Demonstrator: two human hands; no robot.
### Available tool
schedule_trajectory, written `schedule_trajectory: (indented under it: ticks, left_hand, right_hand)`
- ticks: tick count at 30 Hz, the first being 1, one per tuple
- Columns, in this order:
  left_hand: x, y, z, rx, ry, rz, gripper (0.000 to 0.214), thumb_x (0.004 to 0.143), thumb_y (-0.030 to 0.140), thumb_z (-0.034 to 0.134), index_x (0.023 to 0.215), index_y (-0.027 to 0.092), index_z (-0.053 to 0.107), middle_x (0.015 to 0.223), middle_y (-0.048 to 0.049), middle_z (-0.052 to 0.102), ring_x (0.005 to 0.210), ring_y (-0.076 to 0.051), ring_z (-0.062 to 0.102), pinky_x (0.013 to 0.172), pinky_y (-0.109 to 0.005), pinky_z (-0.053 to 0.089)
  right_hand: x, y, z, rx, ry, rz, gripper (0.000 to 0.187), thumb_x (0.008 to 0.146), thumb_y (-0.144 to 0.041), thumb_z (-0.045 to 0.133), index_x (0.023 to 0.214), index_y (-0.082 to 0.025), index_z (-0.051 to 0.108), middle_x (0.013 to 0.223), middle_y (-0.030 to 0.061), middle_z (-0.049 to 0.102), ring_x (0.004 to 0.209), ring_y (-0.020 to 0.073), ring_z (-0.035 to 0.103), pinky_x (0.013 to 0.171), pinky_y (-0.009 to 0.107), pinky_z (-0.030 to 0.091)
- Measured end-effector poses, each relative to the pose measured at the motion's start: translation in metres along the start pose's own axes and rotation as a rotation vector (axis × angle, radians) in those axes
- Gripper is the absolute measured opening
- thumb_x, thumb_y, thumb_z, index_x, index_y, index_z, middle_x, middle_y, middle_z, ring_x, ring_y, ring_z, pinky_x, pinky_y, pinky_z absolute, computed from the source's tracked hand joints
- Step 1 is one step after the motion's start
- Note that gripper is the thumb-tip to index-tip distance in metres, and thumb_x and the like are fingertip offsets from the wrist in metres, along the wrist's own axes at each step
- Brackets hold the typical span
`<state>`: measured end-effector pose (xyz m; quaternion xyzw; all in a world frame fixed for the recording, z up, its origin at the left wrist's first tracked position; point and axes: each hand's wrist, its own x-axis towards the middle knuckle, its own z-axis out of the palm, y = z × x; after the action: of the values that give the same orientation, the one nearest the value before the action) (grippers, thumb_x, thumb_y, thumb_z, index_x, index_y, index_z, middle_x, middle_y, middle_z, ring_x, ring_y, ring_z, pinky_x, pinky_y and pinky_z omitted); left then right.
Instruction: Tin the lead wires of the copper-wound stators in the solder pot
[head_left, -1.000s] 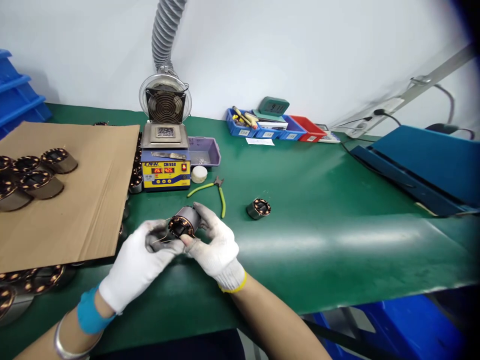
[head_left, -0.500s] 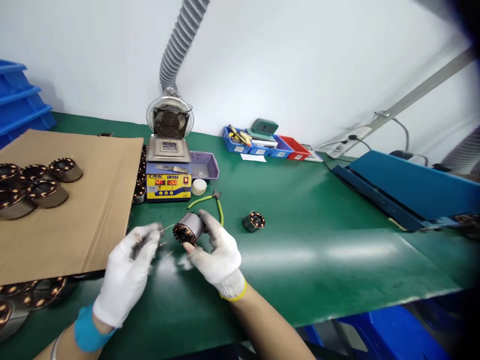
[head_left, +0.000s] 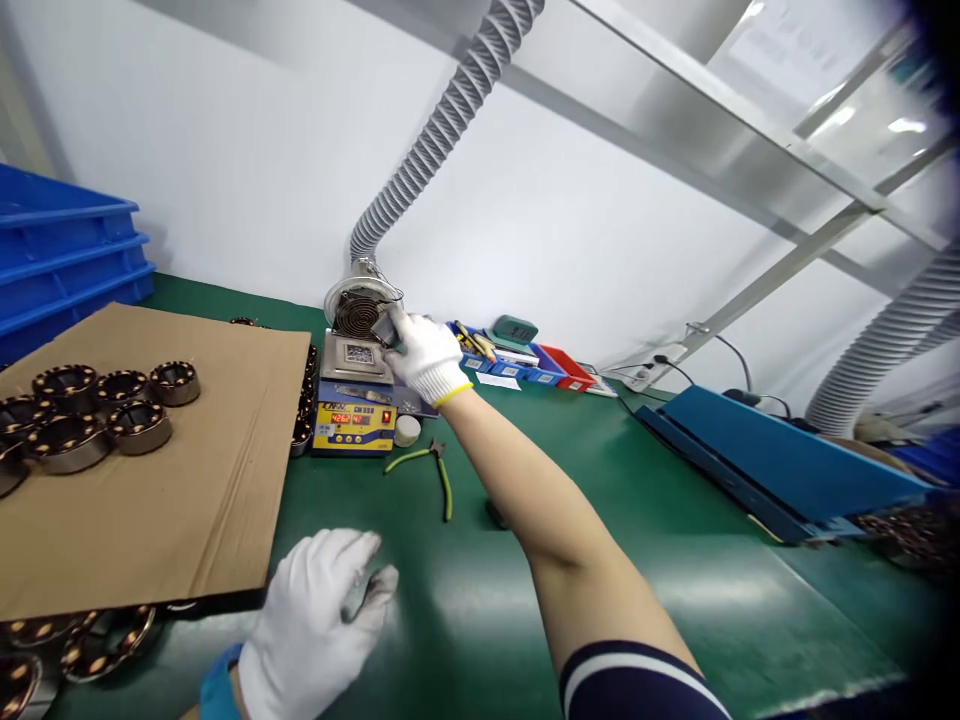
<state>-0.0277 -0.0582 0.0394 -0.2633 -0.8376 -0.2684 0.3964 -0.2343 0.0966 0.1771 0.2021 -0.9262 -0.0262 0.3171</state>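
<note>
My right hand (head_left: 429,360), in a white glove, reaches out over the solder pot (head_left: 352,425) and grips a motor stator (head_left: 385,330). Most of the stator is hidden by the glove. It is held by the back right of the pot's square bath, in front of the fume hood (head_left: 349,300). Down at the near side of the bench, my left hand (head_left: 315,620), also gloved in white, is loosely curved with thumb and fingers apart. Nothing shows between them. Green-handled cutters (head_left: 445,485) lie spread between the pot and my right forearm.
Several stators (head_left: 140,428) stand on a cardboard sheet (head_left: 217,450) at left, with more below its edges. Blue trays (head_left: 67,250) are stacked behind. A round white tub (head_left: 407,430) sits beside the pot. Small bins (head_left: 566,368) line the wall; a blue sloped box (head_left: 780,450) stands right.
My right hand has carried the stator forward from the near bench to the pot. My left hand has opened, and the thin wire-like piece at its fingers no longer shows. The view has tilted upward.
</note>
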Motion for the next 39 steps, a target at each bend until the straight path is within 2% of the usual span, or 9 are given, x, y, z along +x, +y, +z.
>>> schedule_trajectory:
  ticks: [3,6,16,22,27,31,34,37,39]
  left_hand:
    - [0.0,0.0,0.002,0.038,0.0,0.017,0.021,0.086,0.022,0.054,0.106,0.016,0.05,0.089,-0.0067,0.058,0.079,-0.019,0.054,0.069,-0.035,0.042]
    - [0.0,-0.001,0.001,0.065,-0.014,0.019,0.019,0.087,0.023,0.053,0.104,0.015,0.05,0.087,-0.006,0.058,0.076,-0.02,0.053,0.066,-0.035,0.04]
    - [-0.004,0.004,0.0,0.014,-0.067,-0.012,0.021,0.088,0.024,0.05,0.107,0.015,0.051,0.092,-0.0053,0.057,0.079,-0.02,0.05,0.071,-0.036,0.036]
    - [-0.004,0.004,0.001,0.002,-0.038,-0.011,0.019,0.088,0.024,0.049,0.105,0.016,0.051,0.09,-0.0039,0.057,0.078,-0.02,0.049,0.071,-0.035,0.038]
    - [-0.002,0.002,0.0,0.026,-0.027,-0.006,0.021,0.087,0.023,0.051,0.106,0.016,0.05,0.091,-0.0045,0.058,0.077,-0.02,0.05,0.069,-0.035,0.04]
    - [-0.003,0.0,0.002,0.046,-0.014,-0.038,0.025,0.087,0.027,0.052,0.11,0.016,0.05,0.093,-0.0059,0.058,0.08,-0.02,0.053,0.068,-0.037,0.045]
    - [-0.005,-0.001,0.003,0.043,0.007,-0.099,0.035,0.087,0.031,0.054,0.118,0.018,0.047,0.105,-0.0059,0.059,0.092,-0.019,0.056,0.076,-0.037,0.049]
    - [-0.005,-0.002,0.006,-0.088,0.005,-0.277,0.044,0.087,0.031,0.055,0.129,0.022,0.041,0.119,-0.0025,0.055,0.104,-0.012,0.055,0.087,-0.027,0.051]
    - [-0.004,-0.003,0.008,-0.215,-0.042,-0.429,0.043,0.089,0.033,0.054,0.129,0.026,0.041,0.121,0.0009,0.054,0.104,-0.008,0.056,0.088,-0.021,0.051]
  right_hand:
    - [0.033,-0.006,0.011,-0.111,-0.081,-0.043,0.071,0.081,-0.037,0.057,0.144,-0.015,0.033,0.118,0.0116,0.053,0.106,0.0255,0.05,0.098,0.038,0.033]
    - [0.043,-0.016,0.022,-0.161,-0.149,-0.072,0.067,0.083,-0.032,0.056,0.144,-0.015,0.033,0.12,0.0125,0.052,0.107,0.0261,0.05,0.096,0.039,0.034]
    - [0.041,-0.032,0.025,-0.213,-0.246,-0.096,0.063,0.086,-0.03,0.055,0.143,-0.015,0.034,0.118,0.011,0.053,0.108,0.0268,0.05,0.099,0.04,0.032]
    - [0.042,-0.032,0.031,-0.227,-0.242,-0.107,0.063,0.085,-0.03,0.055,0.143,-0.017,0.034,0.117,0.0107,0.054,0.105,0.0264,0.051,0.1,0.041,0.031]
    - [0.042,-0.024,0.024,-0.191,-0.194,-0.093,0.068,0.083,-0.032,0.058,0.144,-0.015,0.034,0.118,0.0114,0.053,0.107,0.0265,0.05,0.099,0.04,0.033]
    - [0.034,-0.016,0.011,-0.002,-0.034,0.019,0.073,0.076,-0.037,0.062,0.142,-0.018,0.038,0.112,0.0102,0.057,0.102,0.0273,0.053,0.093,0.04,0.04]
    - [0.01,-0.023,0.002,0.325,0.018,0.212,0.07,0.072,-0.042,0.065,0.137,-0.026,0.045,0.109,0.0049,0.06,0.098,0.0255,0.057,0.085,0.037,0.046]
    - [-0.025,-0.041,-0.008,0.712,0.01,0.321,0.071,0.068,-0.043,0.068,0.134,-0.024,0.049,0.11,0.0036,0.062,0.096,0.0208,0.059,0.086,0.033,0.048]
    - [-0.046,-0.052,-0.017,0.847,-0.04,0.345,0.072,0.065,-0.04,0.072,0.132,-0.022,0.052,0.112,0.0042,0.062,0.097,0.0197,0.059,0.088,0.032,0.048]
